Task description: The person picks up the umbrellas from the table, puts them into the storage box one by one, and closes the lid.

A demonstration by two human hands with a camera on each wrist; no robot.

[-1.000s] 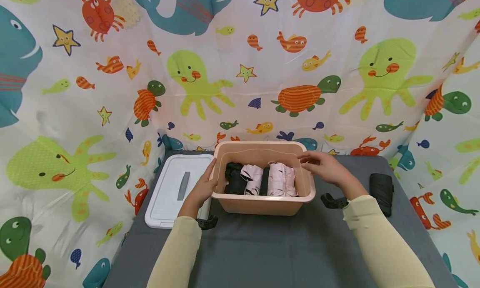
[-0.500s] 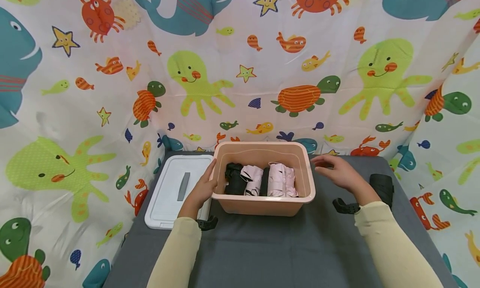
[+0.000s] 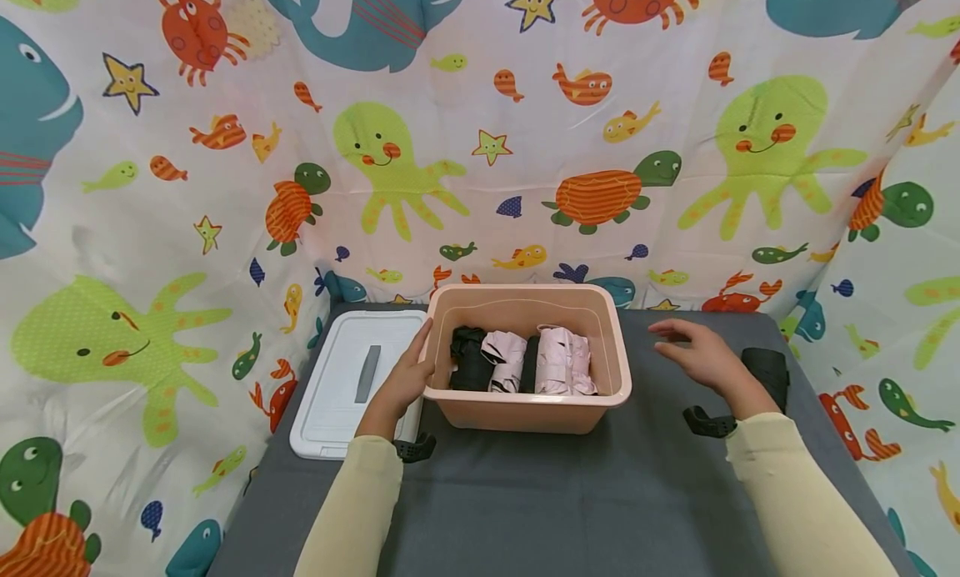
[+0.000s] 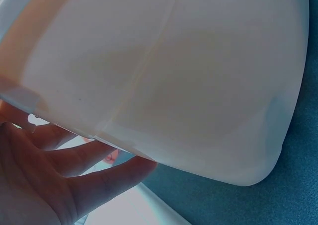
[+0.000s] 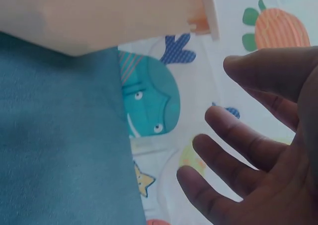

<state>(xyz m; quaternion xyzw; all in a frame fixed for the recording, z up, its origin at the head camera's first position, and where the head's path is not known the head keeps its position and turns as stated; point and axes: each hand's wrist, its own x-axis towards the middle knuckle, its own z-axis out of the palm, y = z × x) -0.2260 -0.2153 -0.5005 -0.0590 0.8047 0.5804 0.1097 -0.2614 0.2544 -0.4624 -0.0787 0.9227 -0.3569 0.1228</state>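
A peach plastic bin (image 3: 525,410) stands on the grey table (image 3: 540,502); inside it lie rolled cloths, a black one (image 3: 468,358) at the left and pale pink ones (image 3: 562,360) beside it. My left hand (image 3: 405,378) rests flat against the bin's left wall, fingers straight; the left wrist view shows the fingers (image 4: 74,180) against the bin wall (image 4: 189,86). My right hand (image 3: 697,356) hovers open above the table to the right of the bin, holding nothing, its fingers (image 5: 233,150) spread. A black rolled cloth (image 3: 767,375) lies just behind the right hand.
A white lid (image 3: 352,381) with a grey handle lies flat left of the bin. A sea-creature patterned curtain (image 3: 480,143) encloses the table at the back and both sides. Bare grey table surface stretches in front of the bin.
My right hand has drawn away from over the bin's right rim and moved right, now hovering above the table near the black roll. The left hand has stayed on the bin.
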